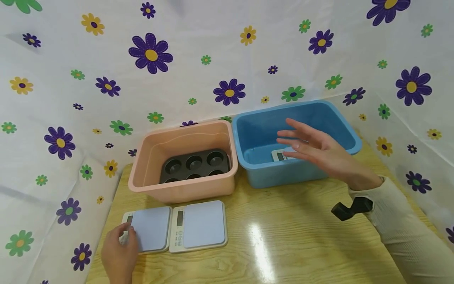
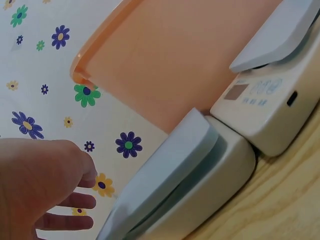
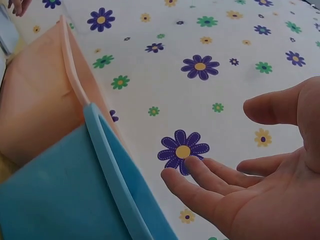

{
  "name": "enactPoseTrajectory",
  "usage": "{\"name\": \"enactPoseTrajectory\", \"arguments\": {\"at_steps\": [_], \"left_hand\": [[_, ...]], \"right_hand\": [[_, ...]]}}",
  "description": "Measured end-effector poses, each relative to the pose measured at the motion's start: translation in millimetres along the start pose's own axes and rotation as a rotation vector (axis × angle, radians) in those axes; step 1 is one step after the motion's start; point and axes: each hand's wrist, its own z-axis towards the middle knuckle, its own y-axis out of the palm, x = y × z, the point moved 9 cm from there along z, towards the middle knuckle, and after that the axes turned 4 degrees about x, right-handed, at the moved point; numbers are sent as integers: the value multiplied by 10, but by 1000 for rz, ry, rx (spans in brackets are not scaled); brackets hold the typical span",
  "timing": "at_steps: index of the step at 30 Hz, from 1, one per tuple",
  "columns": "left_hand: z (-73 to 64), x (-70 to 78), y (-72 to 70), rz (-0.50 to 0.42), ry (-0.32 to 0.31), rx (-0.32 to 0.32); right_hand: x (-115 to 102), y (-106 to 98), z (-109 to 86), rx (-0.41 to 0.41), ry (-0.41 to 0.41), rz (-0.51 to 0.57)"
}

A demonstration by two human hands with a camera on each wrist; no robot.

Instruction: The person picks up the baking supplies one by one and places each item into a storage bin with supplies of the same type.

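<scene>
Two kitchen scales with pale blue tops lie side by side on the table, the left scale [image 1: 150, 228] and the right scale [image 1: 203, 224]. At the left scale's outer edge is my left hand [image 1: 120, 250], fingers loosely bent; the left wrist view shows that hand [image 2: 47, 185] beside the scale [image 2: 170, 175] with nothing in its grasp. My right hand [image 1: 315, 148] hovers over the blue bin [image 1: 283, 177], its fingers spread and holding nothing. Inside that bin sits another scale [image 1: 280, 155], partly hidden by the hand and the rim.
A pink bin [image 1: 191, 192] stands left of the blue one, behind the two scales. A dark muffin tin [image 1: 184, 162] lies in it, partly covered by the front wall. Flower-patterned sheeting [image 1: 191, 31] encloses the wooden table [image 1: 298, 236].
</scene>
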Motion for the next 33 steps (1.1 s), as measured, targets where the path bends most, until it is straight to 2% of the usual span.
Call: {"name": "enactPoseTrajectory", "arguments": {"at_steps": [4, 11, 17, 20, 27, 33], "left_hand": [[-29, -77, 31, 28, -15, -32], [-110, -121, 160, 112, 15, -100], [-171, -178, 182, 135, -38, -126], [-188, -207, 182, 142, -67, -141], [-213, -285, 199, 168, -140, -204], [-204, -312, 232, 177, -172, -221]], "right_hand": [[-6, -132, -71, 16, -30, 33], [45, -329, -204, 36, -36, 43], [-44, -505, -388, -32, -158, 178], [-85, -609, -471, -30, -179, 212], [-59, -940, -605, 130, -142, 113], [108, -1324, -746, 346, -80, 109]]}}
